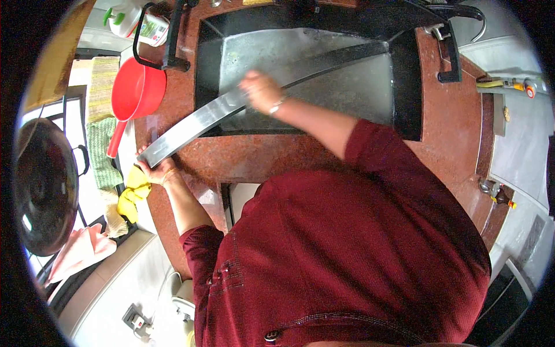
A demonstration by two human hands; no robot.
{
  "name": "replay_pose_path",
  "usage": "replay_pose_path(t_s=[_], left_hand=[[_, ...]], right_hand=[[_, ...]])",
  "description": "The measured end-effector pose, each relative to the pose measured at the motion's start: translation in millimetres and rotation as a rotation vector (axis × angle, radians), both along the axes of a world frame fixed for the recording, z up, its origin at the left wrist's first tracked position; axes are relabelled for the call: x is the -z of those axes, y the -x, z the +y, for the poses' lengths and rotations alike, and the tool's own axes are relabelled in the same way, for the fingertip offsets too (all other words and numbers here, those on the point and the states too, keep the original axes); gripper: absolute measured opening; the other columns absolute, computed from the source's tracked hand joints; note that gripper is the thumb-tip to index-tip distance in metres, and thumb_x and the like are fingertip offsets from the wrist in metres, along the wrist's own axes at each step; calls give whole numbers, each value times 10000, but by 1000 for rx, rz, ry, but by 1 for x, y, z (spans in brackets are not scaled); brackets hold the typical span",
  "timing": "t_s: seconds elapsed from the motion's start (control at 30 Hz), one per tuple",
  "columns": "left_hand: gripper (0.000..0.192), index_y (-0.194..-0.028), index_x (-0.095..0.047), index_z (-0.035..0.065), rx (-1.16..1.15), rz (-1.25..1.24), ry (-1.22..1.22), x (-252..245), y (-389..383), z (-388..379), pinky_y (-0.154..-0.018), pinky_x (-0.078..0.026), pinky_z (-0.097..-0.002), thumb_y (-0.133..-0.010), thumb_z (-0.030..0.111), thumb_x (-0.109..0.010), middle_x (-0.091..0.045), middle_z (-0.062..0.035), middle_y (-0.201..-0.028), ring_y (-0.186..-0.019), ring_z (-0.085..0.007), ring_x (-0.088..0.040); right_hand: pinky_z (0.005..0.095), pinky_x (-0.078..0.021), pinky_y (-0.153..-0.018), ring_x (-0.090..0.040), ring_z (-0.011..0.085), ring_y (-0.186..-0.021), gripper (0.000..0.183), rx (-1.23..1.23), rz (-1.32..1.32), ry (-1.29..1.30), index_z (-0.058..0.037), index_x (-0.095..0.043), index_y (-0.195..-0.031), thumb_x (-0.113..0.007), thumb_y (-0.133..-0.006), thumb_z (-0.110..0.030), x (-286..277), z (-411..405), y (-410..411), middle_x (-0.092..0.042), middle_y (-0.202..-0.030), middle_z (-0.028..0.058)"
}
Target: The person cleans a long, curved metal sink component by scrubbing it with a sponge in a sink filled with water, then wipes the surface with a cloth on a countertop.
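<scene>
A long, shiny metal strip (190, 126) runs slantwise from the counter's left side across the sink. My left hand (158, 167) grips its near left end, with the thumb on top and the fingers beneath. Motion blurs my right hand (262, 91), whose fingers curl against the strip around its middle; whether anything is inside that hand is hidden. Cloudy, sudsy water (260, 47) fills part of the black sink (406, 95). The strip's far end looks dark and reaches the sink's far right corner.
A red plastic dipper (138, 89) stands left of the sink, near a white pump bottle (138, 26). Yellow cloth (135, 191) hangs by my left hand. A dark wok (45, 186) hangs at far left. Black racks (175, 39) flank the sink on the reddish stone counter (243, 156).
</scene>
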State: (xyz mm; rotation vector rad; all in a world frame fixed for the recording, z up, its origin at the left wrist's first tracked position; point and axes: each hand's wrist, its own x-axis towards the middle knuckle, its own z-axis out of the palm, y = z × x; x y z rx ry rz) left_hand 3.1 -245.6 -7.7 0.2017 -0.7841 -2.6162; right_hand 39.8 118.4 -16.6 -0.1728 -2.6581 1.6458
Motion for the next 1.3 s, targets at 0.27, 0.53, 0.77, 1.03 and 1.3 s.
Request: replay_pose_path(t_s=[0.27, 0.53, 0.77, 1.03, 1.3], left_hand=[[213, -979, -565, 33, -11, 2, 26, -4, 3, -1, -1019, -312, -566, -776, 97, -549, -582, -78, -900, -903, -268, -546], [262, -1004, -548, 7, 88, 84, 90, 1, 0, 4, -989, -366, -492, -772, 125, -568, -576, -94, -939, -938, -284, -538], [383, -1061, -540, -1, 150, 136, 82, 4, -2, -4, -986, -368, -461, -742, 153, -685, -587, -107, -1005, -1004, -281, -526], [411, -1066, -540, 23, 89, 137, 81, -4, -7, 6, -992, -367, -453, -720, 168, -709, -573, -93, -1013, -994, -267, -524], [816, -1069, -528, 9, -29, -25, -67, -3, -3, 3, -951, -417, -476, -640, 703, -553, -582, -140, -1046, -1006, -324, -534]], right_hand=[[432, -479, -743, -588, 367, -849, 168, 90, -63, -546, -91, -594, -898, -570, -732, -98, 45, 103, 16, -607, -847, 153], [448, -466, -700, -564, 352, -815, 52, 19, 185, -241, -58, -549, -783, -533, -742, -85, 8, -16, 3, -553, -789, 183], [446, -421, -804, -508, 337, -920, 167, 74, 57, -220, -77, -535, -945, -470, -843, -192, 19, 20, -20, -525, -989, 161], [454, -407, -895, -464, 430, -1074, 466, 121, -129, -1107, -99, -419, -1256, -501, -803, -25, 145, 292, -132, -451, -1159, 252], [366, -395, -946, -514, 295, -1112, 416, -213, -256, -81, -122, -583, -1111, -700, -714, -165, 38, 248, -77, -572, -1130, 139]])
